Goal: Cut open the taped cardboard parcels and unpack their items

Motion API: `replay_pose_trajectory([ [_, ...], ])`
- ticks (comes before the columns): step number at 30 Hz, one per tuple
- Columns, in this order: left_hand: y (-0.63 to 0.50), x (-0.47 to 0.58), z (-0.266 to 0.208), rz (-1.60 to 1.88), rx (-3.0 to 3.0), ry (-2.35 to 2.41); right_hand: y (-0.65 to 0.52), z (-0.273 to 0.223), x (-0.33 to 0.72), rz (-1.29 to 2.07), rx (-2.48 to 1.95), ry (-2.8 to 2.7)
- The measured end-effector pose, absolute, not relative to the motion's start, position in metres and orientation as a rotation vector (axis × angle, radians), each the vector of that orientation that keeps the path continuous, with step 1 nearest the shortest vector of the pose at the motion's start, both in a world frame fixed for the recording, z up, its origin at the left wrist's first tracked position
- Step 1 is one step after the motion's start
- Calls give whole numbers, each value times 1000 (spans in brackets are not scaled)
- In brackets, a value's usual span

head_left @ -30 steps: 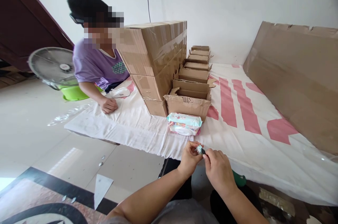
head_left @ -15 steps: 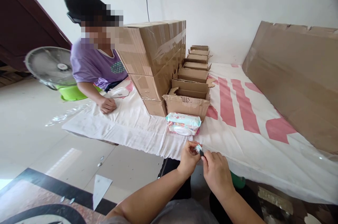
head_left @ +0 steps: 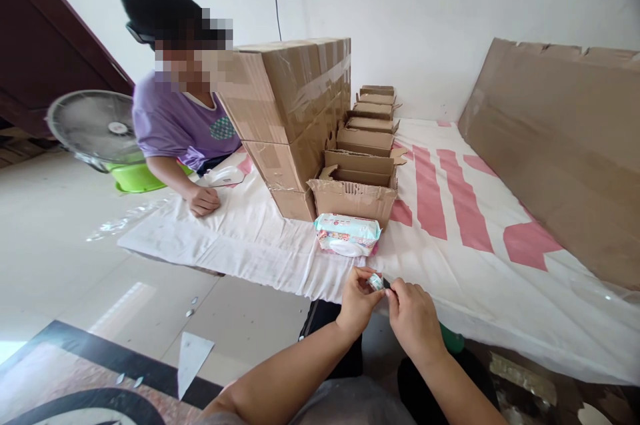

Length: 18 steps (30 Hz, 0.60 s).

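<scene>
At the table's front edge, my left hand [head_left: 356, 305] pinches a small white and pale-blue patterned piece [head_left: 375, 281], too small to identify. My right hand [head_left: 414, 318] is closed beside it, fingers curled round a small dark, flat-looking piece [head_left: 386, 283]; most of that is hidden in the grip. The two hands nearly touch. Just beyond them a pale-blue and pink pack of wet wipes [head_left: 347, 227] lies on the white cloth, its white lid facing me. It rests against the front of an open cardboard box [head_left: 353, 201].
A row of open boxes [head_left: 367, 140] runs back beside a stack of taped cartons [head_left: 305, 91]. Large cardboard [head_left: 560, 138] leans at the right. Across the table sits a person in purple [head_left: 173, 118], one hand on the cloth. A fan [head_left: 95, 125] stands behind a green basin [head_left: 135, 178].
My right hand has shifted slightly right and down, drawing the dark piece away from the patterned piece. My left hand stays in nearly the same place.
</scene>
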<state>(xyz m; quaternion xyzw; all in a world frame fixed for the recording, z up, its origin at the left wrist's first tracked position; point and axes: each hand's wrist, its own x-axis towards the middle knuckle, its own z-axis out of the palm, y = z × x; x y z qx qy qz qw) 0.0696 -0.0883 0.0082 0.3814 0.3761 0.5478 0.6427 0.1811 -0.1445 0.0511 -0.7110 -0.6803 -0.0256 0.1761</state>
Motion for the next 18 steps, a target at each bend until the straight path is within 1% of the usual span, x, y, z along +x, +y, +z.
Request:
replay_pose_trajectory([
  [7, -87, 71, 2, 1269, 889, 869, -152, 57, 178, 50, -1944, -1946],
  [14, -90, 72, 1, 1274, 921, 881, -146, 53, 177, -26, -2019, -1936],
  [18, -89, 72, 2, 1261, 918, 871, -142, 53, 182, -9, -2015, -1919],
])
